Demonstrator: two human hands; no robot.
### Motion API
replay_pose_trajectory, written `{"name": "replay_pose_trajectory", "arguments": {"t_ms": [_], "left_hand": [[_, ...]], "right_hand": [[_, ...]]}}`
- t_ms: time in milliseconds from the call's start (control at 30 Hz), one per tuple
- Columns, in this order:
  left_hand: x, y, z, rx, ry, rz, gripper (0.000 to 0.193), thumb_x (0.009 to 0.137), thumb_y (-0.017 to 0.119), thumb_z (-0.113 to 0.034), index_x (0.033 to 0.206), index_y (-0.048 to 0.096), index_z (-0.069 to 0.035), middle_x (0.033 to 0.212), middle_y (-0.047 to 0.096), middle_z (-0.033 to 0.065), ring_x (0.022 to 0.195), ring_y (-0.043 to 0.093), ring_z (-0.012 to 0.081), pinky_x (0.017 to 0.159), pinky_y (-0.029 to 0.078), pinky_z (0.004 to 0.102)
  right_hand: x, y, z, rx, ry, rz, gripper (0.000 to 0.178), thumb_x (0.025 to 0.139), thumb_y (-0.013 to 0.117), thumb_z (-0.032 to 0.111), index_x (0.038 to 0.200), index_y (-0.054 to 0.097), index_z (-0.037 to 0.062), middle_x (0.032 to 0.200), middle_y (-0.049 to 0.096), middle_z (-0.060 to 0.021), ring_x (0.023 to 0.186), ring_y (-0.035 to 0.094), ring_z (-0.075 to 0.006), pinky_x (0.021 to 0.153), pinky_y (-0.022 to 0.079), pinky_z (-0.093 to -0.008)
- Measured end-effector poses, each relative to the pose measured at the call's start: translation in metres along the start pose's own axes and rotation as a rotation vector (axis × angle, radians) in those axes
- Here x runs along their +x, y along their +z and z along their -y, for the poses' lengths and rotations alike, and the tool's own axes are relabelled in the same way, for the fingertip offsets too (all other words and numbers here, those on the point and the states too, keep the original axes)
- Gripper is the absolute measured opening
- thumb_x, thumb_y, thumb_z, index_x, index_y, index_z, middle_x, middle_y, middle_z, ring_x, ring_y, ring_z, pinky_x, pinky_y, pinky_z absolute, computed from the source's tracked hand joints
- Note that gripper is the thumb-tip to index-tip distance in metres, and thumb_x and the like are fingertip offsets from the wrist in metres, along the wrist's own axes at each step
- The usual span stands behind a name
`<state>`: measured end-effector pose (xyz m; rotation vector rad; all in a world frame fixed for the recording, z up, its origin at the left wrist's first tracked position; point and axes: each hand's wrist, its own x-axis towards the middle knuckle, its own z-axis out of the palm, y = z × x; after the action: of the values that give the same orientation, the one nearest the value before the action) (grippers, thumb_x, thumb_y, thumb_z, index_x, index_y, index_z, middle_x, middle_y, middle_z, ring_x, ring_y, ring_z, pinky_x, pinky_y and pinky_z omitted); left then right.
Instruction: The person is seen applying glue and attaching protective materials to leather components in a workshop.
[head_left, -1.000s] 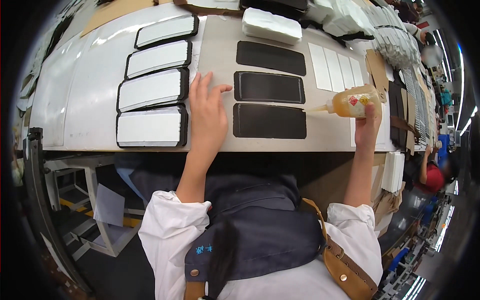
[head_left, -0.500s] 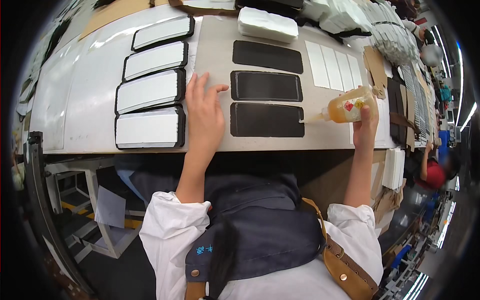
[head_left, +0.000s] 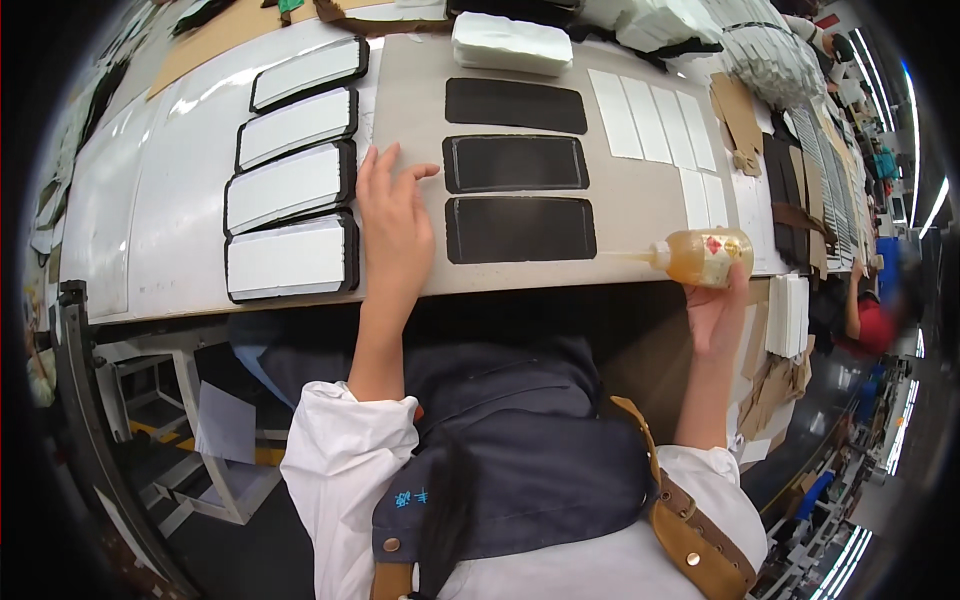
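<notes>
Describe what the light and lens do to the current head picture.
Head view: glare streaks the tabletop at upper left; light tubes at right shine bright; beneath the tabletop it is dark. Same head view: the dark post at left bows along the rim, and the corners fall to black.

I observe remotely: right of centre, right hand [head_left: 718, 302] gripping an amber bottle [head_left: 690, 258]; left of centre, left hand [head_left: 397, 228] near black panels [head_left: 518, 230].

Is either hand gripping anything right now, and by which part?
The right hand holds the amber bottle by its body, near the base. The left hand holds nothing.
</notes>
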<state>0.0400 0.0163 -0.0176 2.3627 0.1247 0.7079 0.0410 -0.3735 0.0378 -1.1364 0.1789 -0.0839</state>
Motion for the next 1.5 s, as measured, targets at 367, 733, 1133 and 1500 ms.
{"name": "replay_pose_trajectory", "arguments": {"t_ms": [367,733,1133,1500], "left_hand": [[-0.004,0.003,0.002,-0.011,0.017,0.005,0.028,0.102,0.047,-0.004,0.119,0.070,-0.006,0.149,0.051,0.0187,0.147,0.036,0.0401,0.121,0.029,0.0504],[-0.003,0.003,0.001,-0.033,0.009,0.003,0.028,0.103,0.047,-0.003,0.118,0.071,-0.006,0.150,0.051,0.0186,0.147,0.036,0.0403,0.120,0.029,0.0501],[-0.003,0.002,0.001,-0.078,-0.002,0.008,0.032,0.093,0.050,0.008,0.115,0.069,-0.006,0.150,0.048,0.0219,0.149,0.030,0.0439,0.119,0.032,0.0518],[-0.002,0.005,-0.001,-0.078,0.016,-0.023,0.030,0.100,0.048,0.000,0.118,0.070,-0.008,0.149,0.050,0.0191,0.147,0.035,0.0413,0.120,0.030,0.0512]], "right_hand": [[-0.070,0.015,-0.032,-0.488,-0.572,-0.051,0.078,0.087,0.081,0.037,0.139,0.035,0.0027,0.133,0.051,-0.0168,0.125,0.054,-0.0248,0.108,0.046,-0.0401],[-0.076,0.024,-0.043,-0.603,-0.653,0.004,0.078,0.087,0.082,0.040,0.137,0.034,0.0034,0.131,0.050,-0.0182,0.122,0.056,-0.0272,0.107,0.047,-0.0416],[-0.074,0.061,-0.071,-0.437,-0.695,0.364,0.075,0.083,0.086,0.027,0.132,0.031,0.0099,0.127,0.048,-0.0193,0.120,0.060,-0.0355,0.103,0.052,-0.0513],[-0.070,0.100,-0.090,-0.403,-0.687,0.541,0.082,0.085,0.085,0.027,0.140,0.027,0.0083,0.131,0.047,-0.0201,0.122,0.059,-0.0357,0.104,0.050,-0.0498]]}}
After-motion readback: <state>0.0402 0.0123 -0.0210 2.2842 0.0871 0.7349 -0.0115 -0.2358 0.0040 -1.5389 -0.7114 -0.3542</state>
